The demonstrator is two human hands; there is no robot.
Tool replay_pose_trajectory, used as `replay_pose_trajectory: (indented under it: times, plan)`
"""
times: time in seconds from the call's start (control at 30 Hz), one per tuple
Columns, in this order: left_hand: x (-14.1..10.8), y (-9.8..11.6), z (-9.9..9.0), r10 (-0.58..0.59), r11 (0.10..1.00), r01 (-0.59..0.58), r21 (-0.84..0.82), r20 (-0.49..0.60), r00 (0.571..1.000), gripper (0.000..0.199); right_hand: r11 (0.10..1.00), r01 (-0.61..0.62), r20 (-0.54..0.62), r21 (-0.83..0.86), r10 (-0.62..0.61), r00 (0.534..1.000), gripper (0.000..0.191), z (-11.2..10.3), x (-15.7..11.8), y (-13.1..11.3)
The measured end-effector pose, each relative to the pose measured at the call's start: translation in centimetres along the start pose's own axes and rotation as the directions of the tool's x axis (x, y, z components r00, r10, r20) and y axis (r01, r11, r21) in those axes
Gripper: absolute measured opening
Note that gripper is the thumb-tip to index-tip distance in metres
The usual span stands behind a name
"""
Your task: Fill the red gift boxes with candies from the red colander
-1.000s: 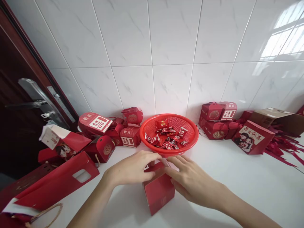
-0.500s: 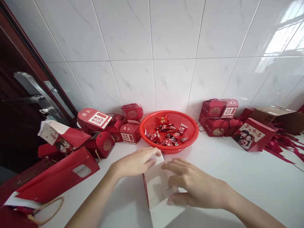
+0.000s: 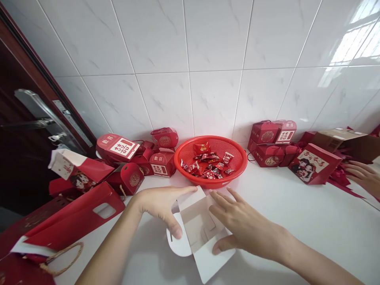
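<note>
An unfolded-top paper gift box (image 3: 203,227) sits on the counter in front of me, its white inside facing up and its flaps folded outward. A rounded flap with a slot (image 3: 179,241) lies out to the left. My left hand (image 3: 160,206) is spread along the box's left side, thumb on the rounded flap and fingers at the far flap. On the other side, my right hand (image 3: 237,225) rests with fingers apart over the right edge, its thumb on the near flap. Just behind the box stands a red plastic basket (image 3: 181,170) holding several wrapped candies (image 3: 212,166).
Red gift boxes (image 3: 162,162) are piled at the left, beside a larger red box with a rope handle (image 3: 68,257). More red boxes (image 3: 268,144) are stacked at right, near a cardboard box (image 3: 341,138) and ribbons. Another person's hand (image 3: 362,174) reaches in at the right edge.
The box's left rounded flap has swung outward to the left, with my left thumb on it. The box stands wider open. Another person's hand has appeared at the right.
</note>
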State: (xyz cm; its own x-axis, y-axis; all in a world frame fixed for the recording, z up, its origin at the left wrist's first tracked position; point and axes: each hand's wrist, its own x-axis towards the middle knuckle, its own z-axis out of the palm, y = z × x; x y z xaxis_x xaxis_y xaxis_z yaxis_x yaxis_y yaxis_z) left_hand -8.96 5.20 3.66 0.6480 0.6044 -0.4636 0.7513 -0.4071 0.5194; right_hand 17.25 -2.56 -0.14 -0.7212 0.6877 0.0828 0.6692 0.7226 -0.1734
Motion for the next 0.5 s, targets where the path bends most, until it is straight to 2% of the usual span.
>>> replay_pose_trajectory:
  times: [0.13,0.23,0.37,0.5]
  plan:
    - [0.4,-0.1,0.1,-0.029,0.999,0.029,-0.04,-0.017,0.999,0.131,0.994,-0.044,-0.088,-0.098,0.036,0.996,0.057,0.0,0.0,0.0]
    - [0.5,0.1,0.0,-0.049,0.998,0.047,-0.05,-0.051,0.997,0.127,0.976,-0.118,-0.107,-0.185,0.1,0.989,0.058,-0.2,0.0,0.5]
    - [0.5,0.4,0.0,-0.094,0.995,0.092,-0.048,-0.05,0.994,0.128,0.97,-0.158,-0.087,-0.185,0.144,0.986,0.055,-0.4,0.0,1.2]
    - [0.3,0.6,0.0,-0.074,0.996,0.071,-0.047,-0.058,0.996,0.122,0.974,-0.137,-0.119,-0.181,0.117,0.986,0.054,-0.9,-0.2,1.6]
